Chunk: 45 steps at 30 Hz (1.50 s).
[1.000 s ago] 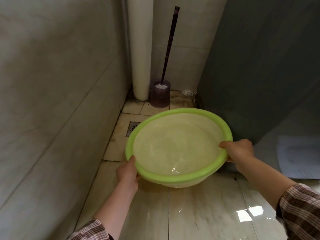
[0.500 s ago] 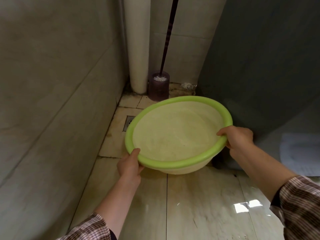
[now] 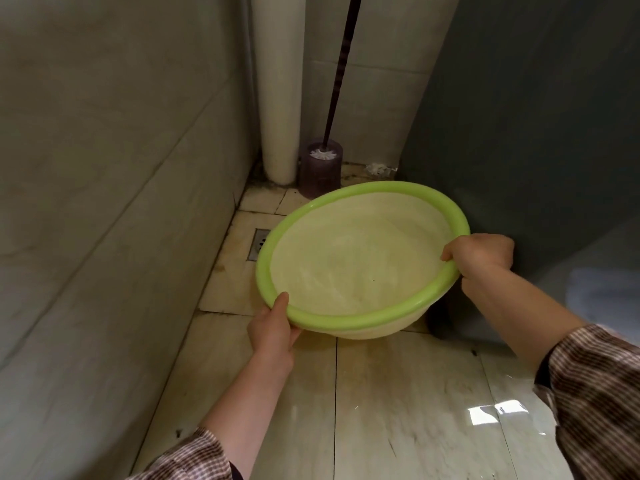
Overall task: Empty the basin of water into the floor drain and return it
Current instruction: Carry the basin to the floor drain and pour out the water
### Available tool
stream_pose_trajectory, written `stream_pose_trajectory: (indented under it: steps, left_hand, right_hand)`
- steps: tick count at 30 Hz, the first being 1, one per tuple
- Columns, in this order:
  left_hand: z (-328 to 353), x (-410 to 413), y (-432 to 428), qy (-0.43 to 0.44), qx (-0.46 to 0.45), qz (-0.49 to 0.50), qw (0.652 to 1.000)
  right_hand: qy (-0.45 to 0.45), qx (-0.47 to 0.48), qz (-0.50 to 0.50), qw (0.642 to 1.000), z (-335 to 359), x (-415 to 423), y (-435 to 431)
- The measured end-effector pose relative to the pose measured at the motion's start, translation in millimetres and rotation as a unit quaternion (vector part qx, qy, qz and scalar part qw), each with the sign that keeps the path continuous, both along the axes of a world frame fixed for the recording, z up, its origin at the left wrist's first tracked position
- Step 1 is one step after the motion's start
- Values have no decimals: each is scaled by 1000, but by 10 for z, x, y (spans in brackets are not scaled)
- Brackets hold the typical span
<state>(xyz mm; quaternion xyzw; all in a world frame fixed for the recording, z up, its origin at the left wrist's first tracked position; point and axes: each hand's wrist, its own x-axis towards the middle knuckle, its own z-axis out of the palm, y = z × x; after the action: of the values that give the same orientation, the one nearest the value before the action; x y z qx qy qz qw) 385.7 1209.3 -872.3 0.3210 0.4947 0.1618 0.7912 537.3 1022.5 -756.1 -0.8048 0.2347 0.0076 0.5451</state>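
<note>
Both hands grip the basin by its green rim. Left hand is closed on the near-left edge, thumb lying up along the rim and the fingers tucked beneath, out of sight. Right hand is curled over the right edge, fingers hooked inside the rim and knuckles outward.

Basin, pale inside with a lime-green rim, is held clear of the tiled floor and tilted, left side lower. Whether water remains inside cannot be told. White pipe stands upright in the corner. Toilet brush holder sits just beside the pipe, the brush handle rising from it. Floor drain lies by the left wall, its right part hidden behind the basin's lower rim.
</note>
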Motion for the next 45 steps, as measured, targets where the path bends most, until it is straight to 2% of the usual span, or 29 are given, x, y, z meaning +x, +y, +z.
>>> stream_pose_trajectory:
  steps: [10,16,26,45]
  left_hand:
    - [-29,31,42,-26,11,-33,999]
    - [-76,47,100,-27,-15,-56,998]
    - [-118,16,75,-11,-35,-73,997]
    - [-65,-13,60,-5,0,-134,991]
  right_hand:
    - [-15,-19,5,1000,64,-10,42]
    - [-76,-8,13,997,3,-67,33]
    - [-114,-12,43,992,-27,-107,0]
    - [-117,-28,63,991,-1,-50,-44]
